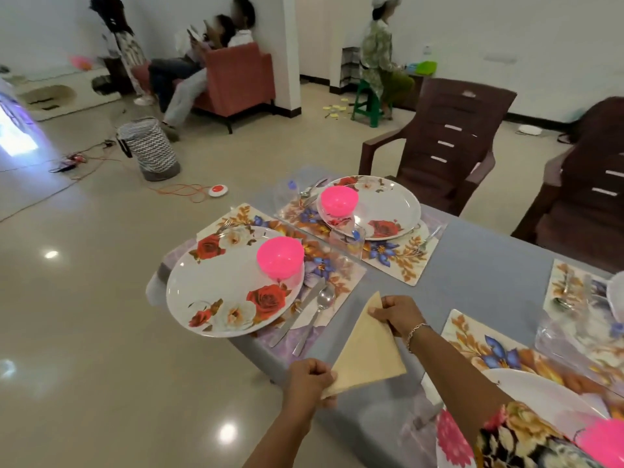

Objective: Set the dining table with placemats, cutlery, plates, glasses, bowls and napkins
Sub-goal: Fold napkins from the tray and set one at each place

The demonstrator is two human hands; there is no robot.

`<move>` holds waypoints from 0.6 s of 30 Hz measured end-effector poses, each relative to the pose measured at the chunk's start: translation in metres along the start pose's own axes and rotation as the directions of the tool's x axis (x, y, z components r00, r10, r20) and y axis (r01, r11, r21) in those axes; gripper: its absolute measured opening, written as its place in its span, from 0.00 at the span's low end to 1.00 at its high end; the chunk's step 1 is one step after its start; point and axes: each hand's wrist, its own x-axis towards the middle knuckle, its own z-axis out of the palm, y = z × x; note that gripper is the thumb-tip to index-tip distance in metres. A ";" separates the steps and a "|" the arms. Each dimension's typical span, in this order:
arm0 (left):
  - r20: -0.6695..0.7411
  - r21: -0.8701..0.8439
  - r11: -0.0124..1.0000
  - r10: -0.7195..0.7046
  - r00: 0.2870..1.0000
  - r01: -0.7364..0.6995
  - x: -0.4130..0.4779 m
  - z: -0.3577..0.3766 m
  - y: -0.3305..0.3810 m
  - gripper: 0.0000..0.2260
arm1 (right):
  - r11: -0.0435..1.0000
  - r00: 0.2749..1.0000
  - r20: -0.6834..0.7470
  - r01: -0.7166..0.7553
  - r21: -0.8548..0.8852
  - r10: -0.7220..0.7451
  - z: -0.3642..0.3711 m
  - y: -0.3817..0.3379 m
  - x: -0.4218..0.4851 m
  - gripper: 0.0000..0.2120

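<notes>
While both hands hold it above the near-left edge of the grey table (479, 265), the single beige napkin (368, 352), folded to a triangle, lies between two place settings; whether it touches the tabletop cannot be told. The left hand (309, 376) is clenched round its near-left corner, and the right hand (396, 314), with a bracelet (417, 332) at the wrist, pinches its far tip.

Four floral placemats show: one to the left (341, 268), one far (401, 261), one near right (472, 346) and one at the right edge (567, 285). Three rose-patterned plates are plainly seen, and each bears one pink bowl: the left plate (223, 292) with its bowl (280, 256) at the far right rim, the far plate (381, 207) with its bowl (338, 201) at its left side, and the near-right plate (540, 393) with a bowl (604, 440) cut off by the frame. What the bowls hold cannot be made out. A rim of a fourth plate (617, 292) peeks in at the right.

Just right of the left plate lie a knife (297, 314) and a spoon (320, 307), side by side; a fork (429, 238) lies right of the far plate.

Beyond the table stand two brown plastic chairs (445, 140) (587, 197). Farther left on the floor is a zigzag-patterned basket (150, 148), and people sit on a pink armchair (239, 79).
</notes>
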 end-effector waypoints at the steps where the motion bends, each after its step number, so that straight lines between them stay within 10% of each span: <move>1: 0.007 0.004 1.000 -0.008 1.000 0.008 0.008 0.000 0.000 0.12 | 1.000 1.000 -0.016 0.003 -0.031 -0.004 0.002 0.000 0.007 0.20; 6: 0.002 0.034 0.999 -0.039 0.999 0.039 0.044 0.004 0.008 0.10 | 0.988 0.997 -0.072 0.006 -0.155 -0.018 0.014 -0.010 0.037 0.04; 11: -0.051 0.129 0.992 -0.010 0.999 0.017 0.069 0.011 0.010 0.15 | 0.852 0.950 -0.202 0.105 -0.513 -0.239 0.023 0.006 0.030 0.18; 18: -0.079 0.336 0.940 0.095 0.992 -0.063 0.071 0.012 0.006 0.13 | 0.490 0.928 0.113 0.288 -0.823 -0.356 0.062 0.062 0.003 0.25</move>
